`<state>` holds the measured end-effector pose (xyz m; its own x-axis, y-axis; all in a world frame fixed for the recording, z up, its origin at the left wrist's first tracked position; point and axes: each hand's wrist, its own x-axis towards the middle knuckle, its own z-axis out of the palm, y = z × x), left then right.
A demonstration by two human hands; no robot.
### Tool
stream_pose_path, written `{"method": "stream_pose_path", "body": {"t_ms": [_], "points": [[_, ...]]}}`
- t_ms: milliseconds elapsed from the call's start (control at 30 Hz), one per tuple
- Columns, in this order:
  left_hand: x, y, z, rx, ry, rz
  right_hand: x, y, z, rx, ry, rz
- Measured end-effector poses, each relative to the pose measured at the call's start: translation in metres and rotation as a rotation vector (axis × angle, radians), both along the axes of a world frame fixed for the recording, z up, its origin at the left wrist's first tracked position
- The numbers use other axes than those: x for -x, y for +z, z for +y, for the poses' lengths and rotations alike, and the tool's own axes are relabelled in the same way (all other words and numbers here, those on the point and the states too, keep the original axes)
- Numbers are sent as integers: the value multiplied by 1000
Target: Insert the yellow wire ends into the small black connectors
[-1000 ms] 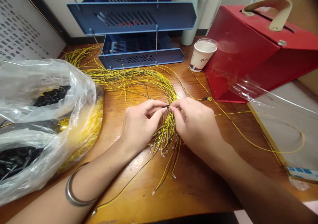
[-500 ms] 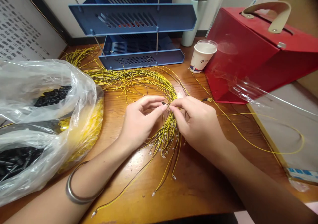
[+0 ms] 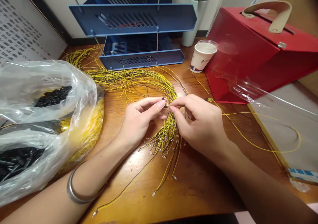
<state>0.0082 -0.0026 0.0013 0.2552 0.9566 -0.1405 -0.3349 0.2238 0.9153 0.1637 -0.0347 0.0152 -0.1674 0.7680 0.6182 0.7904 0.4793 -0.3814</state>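
Note:
Between the thumb and index finger of my left hand (image 3: 142, 118) is a small black plastic piece (image 3: 164, 102). My right hand (image 3: 200, 119) pinches a thin wire (image 3: 168, 105) whose end meets the black piece; whether it is inside cannot be made out. Both hands are closed and work just above a bundle of yellow and black wires (image 3: 159, 80). Small clear tips (image 3: 164, 156) end many of these wires, fanned out below my hands. A few single wires stretch toward the table's front edge.
Clear plastic bags (image 3: 85, 81) with black and yellow small parts stand at the left. Behind are a blue tiered tray (image 3: 139, 20) and a paper cup (image 3: 202, 56). A red box (image 3: 248, 51) stands at the right, near a loose yellow wire (image 3: 238, 131) on the wooden table (image 3: 198, 191).
The black piece has turned more upright in my left fingers, and my left thumb now lies over it. My right hand has shifted slightly to the right.

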Motion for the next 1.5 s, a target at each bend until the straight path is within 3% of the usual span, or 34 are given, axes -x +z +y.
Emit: {"method": "stream_pose_path", "body": {"t_ms": [933, 1200, 1500], "points": [[1, 2, 2, 31, -53, -6, -8, 4, 4, 41, 147, -44], [1, 1, 3, 61, -36, -43, -7, 3, 3, -25, 109, -45], [1, 1, 3, 168, -91, -92, -12, 3, 3, -63, 175, -112]]}}
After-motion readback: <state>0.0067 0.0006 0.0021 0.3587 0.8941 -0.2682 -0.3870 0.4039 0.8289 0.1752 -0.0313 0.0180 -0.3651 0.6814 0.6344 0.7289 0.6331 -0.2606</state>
